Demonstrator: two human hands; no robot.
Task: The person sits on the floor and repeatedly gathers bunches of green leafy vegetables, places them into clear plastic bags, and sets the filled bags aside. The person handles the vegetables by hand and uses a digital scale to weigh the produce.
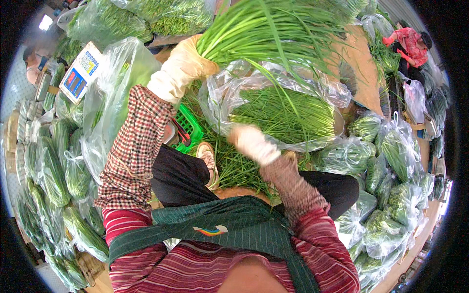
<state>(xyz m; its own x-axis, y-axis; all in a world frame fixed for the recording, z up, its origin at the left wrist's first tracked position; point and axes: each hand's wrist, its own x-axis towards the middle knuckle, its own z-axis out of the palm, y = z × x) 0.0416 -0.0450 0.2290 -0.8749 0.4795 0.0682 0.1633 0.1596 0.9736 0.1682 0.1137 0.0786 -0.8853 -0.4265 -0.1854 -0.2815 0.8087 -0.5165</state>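
My left hand (196, 58), in a pale glove, grips a large bunch of long green chives (271, 33) by the stem end. Their leaves fan out to the right. Below the bunch, an opened clear plastic bag (220, 106) holds a thick layer of cut chives (285, 113). My right hand (253, 143), also gloved, is blurred by motion beside the bag's near edge; its fingers cannot be made out. Loose chive leaves (238, 168) litter the floor between my feet.
A green plastic basket (192, 128) holding a red-and-black item stands by my left knee. At left is a digital scale (80, 73). Bagged greens (397, 146) pile up at right, with more bags (47, 168) at left. Another person (410, 45) works at upper right.
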